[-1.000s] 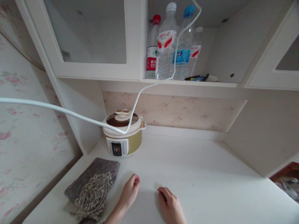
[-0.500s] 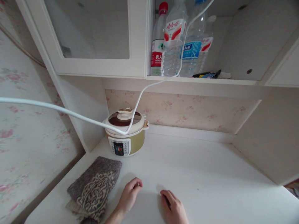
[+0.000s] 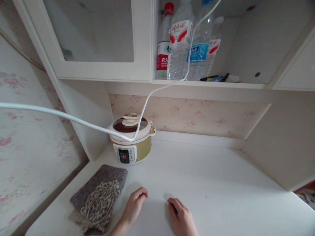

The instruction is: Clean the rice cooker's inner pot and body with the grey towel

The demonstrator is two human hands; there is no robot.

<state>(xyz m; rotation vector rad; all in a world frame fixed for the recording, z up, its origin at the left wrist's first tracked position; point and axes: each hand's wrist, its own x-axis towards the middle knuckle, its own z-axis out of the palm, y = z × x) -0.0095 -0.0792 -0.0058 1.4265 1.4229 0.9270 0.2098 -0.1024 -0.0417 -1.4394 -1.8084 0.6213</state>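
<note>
My left hand point(image 3: 136, 202) rests on the white countertop point(image 3: 209, 170), its fingers curled into a loose fist with nothing visible in them. To its left lies a folded grey-brown knitted cloth point(image 3: 99, 196) with a cream scroll pattern, apart from the hand. My right hand point(image 3: 181, 214) is on the counter too, thumb and fingers curled together, and I see nothing held there. A gap of bare counter separates the two hands. Behind them, at the back left, stands a green and white electric pressure cooker point(image 3: 131, 141) with its lid on.
A white cable point(image 3: 145, 111) crosses in front of the cooker and the cabinet. Overhead, an open shelf point(image 3: 236, 86) holds several plastic bottles point(image 3: 179, 49) and small items. A glass-fronted cabinet door point(image 3: 98, 70) is at upper left. Side panels bound the counter.
The view has shifted very slightly, so the shelf and bottles appear a little further left. Both hands keep nearly the same pose and place.
</note>
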